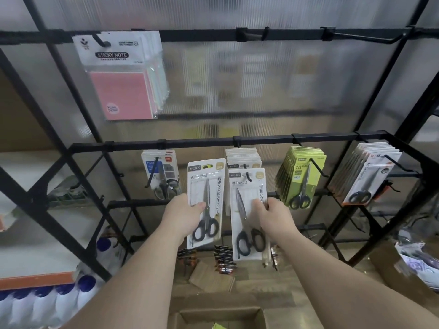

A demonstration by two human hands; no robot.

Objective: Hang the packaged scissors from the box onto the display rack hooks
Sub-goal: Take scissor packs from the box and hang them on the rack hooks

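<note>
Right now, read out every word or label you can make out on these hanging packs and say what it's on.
"STICKY NOTE": black label on the clear plastic pack of pink notes, top left.
"SCISSORS": lime-green cardboard scissors pack.
"锐利で快适": white scissors card in the left hand, and twin card in the right hand.
Vertical script, gold tags, blue-and-white pack, grey packs far right: too blurred to read.

Sticky-note packs (123, 91) hang upper left; blue-capped bottles (45, 305) lower left.

A stationery shop: black display rack (237, 141) hooks carry packaged scissors (300, 179) and sticky notes (123, 91).
</note>
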